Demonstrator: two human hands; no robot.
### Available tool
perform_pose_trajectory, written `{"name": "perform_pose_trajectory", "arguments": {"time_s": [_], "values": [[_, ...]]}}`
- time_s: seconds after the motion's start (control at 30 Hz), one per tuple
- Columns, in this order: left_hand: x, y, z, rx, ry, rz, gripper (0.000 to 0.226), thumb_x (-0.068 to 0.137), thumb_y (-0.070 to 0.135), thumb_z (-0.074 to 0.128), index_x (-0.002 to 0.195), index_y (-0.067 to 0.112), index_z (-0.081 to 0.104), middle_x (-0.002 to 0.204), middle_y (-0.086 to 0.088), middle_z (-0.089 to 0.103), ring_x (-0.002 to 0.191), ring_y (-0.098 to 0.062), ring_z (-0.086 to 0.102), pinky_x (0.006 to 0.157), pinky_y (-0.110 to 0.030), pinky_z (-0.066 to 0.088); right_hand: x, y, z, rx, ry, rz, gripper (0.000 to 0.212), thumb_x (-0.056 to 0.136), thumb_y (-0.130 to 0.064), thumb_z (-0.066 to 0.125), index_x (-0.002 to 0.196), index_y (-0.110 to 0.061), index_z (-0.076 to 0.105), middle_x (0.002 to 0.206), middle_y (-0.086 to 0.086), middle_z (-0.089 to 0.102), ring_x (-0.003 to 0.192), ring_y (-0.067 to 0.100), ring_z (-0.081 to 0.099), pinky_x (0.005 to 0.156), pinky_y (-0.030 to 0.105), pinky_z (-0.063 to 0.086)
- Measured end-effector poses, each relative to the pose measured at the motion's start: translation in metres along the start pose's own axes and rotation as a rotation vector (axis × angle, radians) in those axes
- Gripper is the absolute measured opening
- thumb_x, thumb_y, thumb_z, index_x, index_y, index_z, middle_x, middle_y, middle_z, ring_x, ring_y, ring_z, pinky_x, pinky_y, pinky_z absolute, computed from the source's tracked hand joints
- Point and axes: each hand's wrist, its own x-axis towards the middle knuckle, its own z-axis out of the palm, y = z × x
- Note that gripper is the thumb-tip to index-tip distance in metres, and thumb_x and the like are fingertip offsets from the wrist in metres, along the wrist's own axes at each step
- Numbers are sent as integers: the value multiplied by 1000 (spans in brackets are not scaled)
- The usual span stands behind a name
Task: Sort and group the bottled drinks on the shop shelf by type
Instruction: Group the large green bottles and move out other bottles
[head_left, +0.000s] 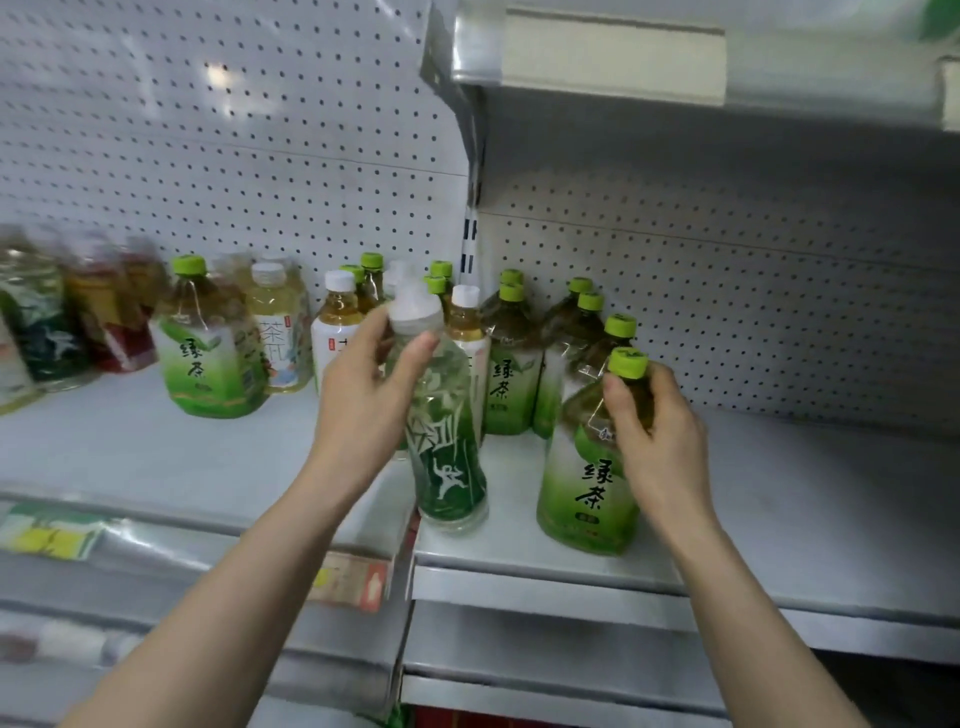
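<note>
While the white-capped bottle (447, 431) is gripped upright by the left hand (363, 395), a green-tea bottle (592, 457) near the shelf's (779, 519) front edge is clasped at the neck by the right hand (654, 431).

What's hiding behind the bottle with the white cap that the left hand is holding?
Behind the white-capped bottle in the left hand stand a white-capped tea bottle and lime-capped green tea bottles. Their lower parts are covered, so any bottles farther back can't be seen.
</note>
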Motion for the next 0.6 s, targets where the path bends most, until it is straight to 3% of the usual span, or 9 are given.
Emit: {"name": "perform_pose_trajectory", "arguments": {"time_s": [0.1, 0.27, 0.5, 0.6], "values": [[2, -6, -34, 84, 60, 12, 24, 93, 35, 59, 117, 33, 61, 109, 11, 70, 101, -9, 66, 88, -35, 54, 3, -17, 29, 0, -14, -17, 30, 101, -40, 51, 119, -16, 58, 114, 4, 64, 108, 25, 57, 89, 37, 44], [12, -25, -75, 172, 105, -2, 31, 93, 38, 60, 122, 28, 59, 116, 4, 70, 109, -15, 65, 96, -49, 52, 16, -41, 72, -56, -55, 62, 52, 102, -45, 44, 141, -11, 46, 144, 12, 50, 135, 29, 43, 112, 44, 35], [31, -45, -91, 230, 114, -35, 33, 95, 36, 61, 126, 27, 59, 117, 5, 69, 109, -14, 64, 96, -49, 52, 26, -50, 88, -125, -49, 84, 55, 103, -43, 42, 144, -6, 43, 146, 15, 47, 139, 31, 38, 113, 44, 31], [40, -46, -85, 237, 53, -62, 36, 94, 30, 64, 128, 19, 60, 121, 0, 68, 113, -15, 62, 101, -41, 49, 26, -50, 83, -144, -92, 78, 60, 103, -45, 43, 150, -8, 36, 153, 14, 40, 144, 29, 31, 116, 41, 25]]}}
